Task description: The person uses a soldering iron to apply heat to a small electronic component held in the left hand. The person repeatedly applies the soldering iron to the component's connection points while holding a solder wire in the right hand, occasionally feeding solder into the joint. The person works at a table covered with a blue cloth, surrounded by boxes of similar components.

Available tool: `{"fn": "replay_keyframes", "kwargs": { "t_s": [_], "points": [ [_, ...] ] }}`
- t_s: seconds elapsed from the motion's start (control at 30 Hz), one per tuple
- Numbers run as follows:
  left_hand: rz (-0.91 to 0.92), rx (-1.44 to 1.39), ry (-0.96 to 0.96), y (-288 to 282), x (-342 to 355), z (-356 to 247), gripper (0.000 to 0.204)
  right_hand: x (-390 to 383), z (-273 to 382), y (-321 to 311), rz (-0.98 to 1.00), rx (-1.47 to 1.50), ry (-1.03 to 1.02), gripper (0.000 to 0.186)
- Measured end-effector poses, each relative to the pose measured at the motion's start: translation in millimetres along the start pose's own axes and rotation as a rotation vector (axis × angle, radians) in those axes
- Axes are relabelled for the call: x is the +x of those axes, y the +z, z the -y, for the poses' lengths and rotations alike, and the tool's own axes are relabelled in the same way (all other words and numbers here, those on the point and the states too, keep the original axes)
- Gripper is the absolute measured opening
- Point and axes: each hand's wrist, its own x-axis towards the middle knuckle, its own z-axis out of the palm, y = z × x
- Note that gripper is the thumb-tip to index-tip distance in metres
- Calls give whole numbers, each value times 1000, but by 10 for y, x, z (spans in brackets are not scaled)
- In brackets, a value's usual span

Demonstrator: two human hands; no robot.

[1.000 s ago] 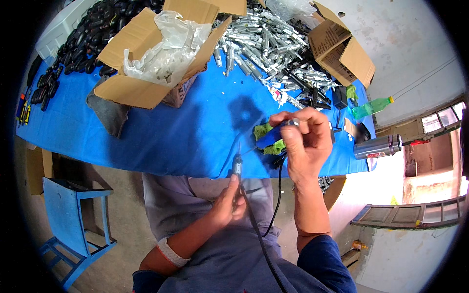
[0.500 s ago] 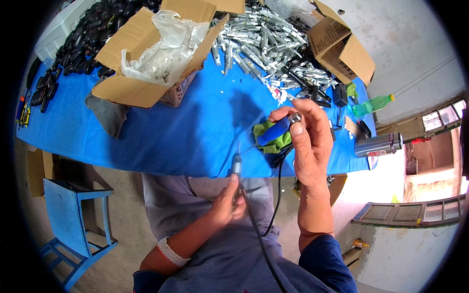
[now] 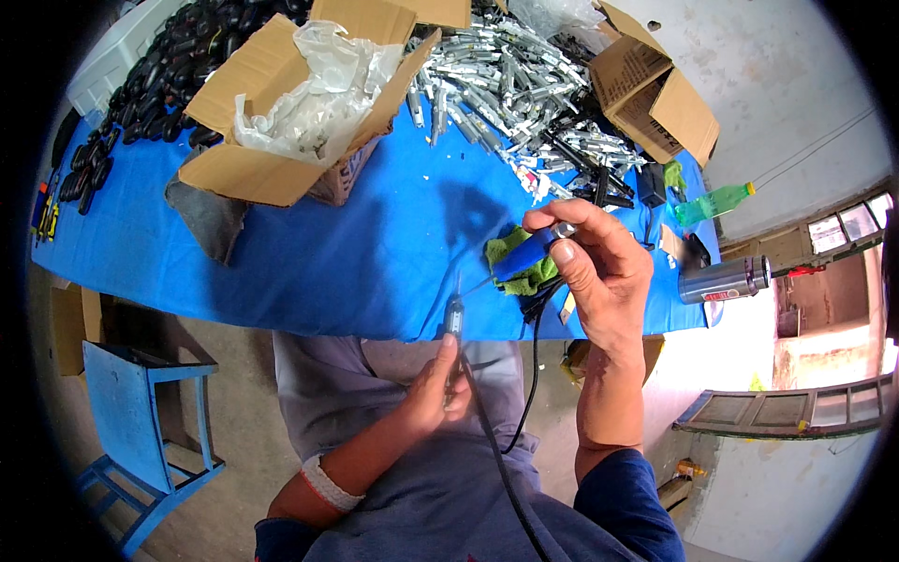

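My left hand (image 3: 438,384) is closed around a slim grey device body (image 3: 453,317), held upright just past the table's near edge. My right hand (image 3: 599,272) pinches the metal end cap of a blue-handled screwdriver (image 3: 526,258) between thumb and fingers. Its thin shaft slants down to the left, with the tip at or close to the upper end of the grey piece; whether they touch I cannot tell. Behind the screwdriver lies a green cloth (image 3: 521,253). A black cable (image 3: 487,421) runs down across my lap, passing beside my left hand.
The blue-covered table (image 3: 309,272) bears a heap of grey device bodies (image 3: 506,75), a pile of black casings (image 3: 178,75) and an open carton (image 3: 253,178) with plastic film. A green bottle (image 3: 714,203) and a metal flask (image 3: 723,280) stand out at the right. A blue stool (image 3: 122,403) is at lower left.
My right hand has shifted slightly right and down, its fingers turning around the screwdriver's cap. My left hand and the grey piece have stayed in place.
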Motion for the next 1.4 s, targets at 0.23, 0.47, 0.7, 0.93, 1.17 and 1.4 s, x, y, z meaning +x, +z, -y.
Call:
{"fn": "replay_keyframes", "kwargs": {
  "t_s": [0.23,0.47,0.7,0.93,1.17,1.4],
  "points": [
    [-29,17,1,5,-14,-19,63,21,-135,-63,-221,214,-175,27],
    [-23,33,-2,-3,-2,-8,62,-24,-320,129,136,-425,42,16],
    [-51,19,-12,18,-8,-29,62,-253,-752,323,407,-619,351,19],
    [-63,40,-17,-6,13,6,64,-313,-737,370,412,-711,299,19],
    [-125,61,-8,20,24,11,64,-310,-724,405,427,-764,250,14],
    [-118,88,13,73,-20,-26,62,-289,-741,375,474,-748,180,11]
  ]
}}
